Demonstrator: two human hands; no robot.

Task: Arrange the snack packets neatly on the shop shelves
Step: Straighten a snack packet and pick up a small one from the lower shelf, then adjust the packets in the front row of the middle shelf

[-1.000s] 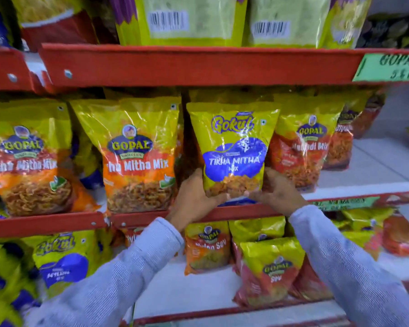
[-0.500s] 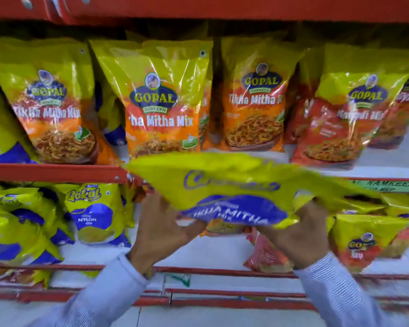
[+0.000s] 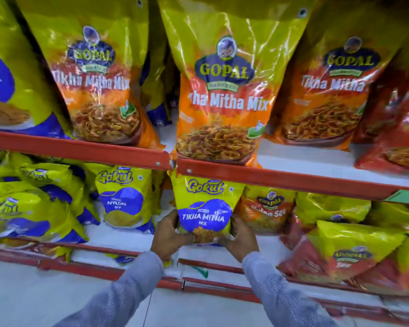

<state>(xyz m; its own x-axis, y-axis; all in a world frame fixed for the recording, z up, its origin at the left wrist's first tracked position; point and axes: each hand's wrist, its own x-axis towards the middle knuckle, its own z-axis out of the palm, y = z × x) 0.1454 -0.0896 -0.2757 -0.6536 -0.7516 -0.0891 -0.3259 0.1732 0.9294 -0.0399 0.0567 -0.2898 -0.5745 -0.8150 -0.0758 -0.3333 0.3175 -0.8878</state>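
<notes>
Between both closed hands (image 3: pixel 204 237), Gokul packet (image 3: pixel 204 206).

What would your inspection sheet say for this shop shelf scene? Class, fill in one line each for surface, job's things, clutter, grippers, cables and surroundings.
Surface: lower white shelf with a red front rail; upper shelf above it.
Job's things: Gokul Tikha Mitha Mix packet, upright, held at its base over the lower shelf; Gokul Nylon Sev packet upright to its left.
Clutter: Gopal Sev packets tumbled at lower right; Gokul packets slumped at lower left.
Grippers: left hand and right hand grip the packet's bottom corners.
Cables: nothing seen.
Surroundings: Gopal Tikha Mitha Mix packets upright on the upper shelf; pale floor below.
</notes>
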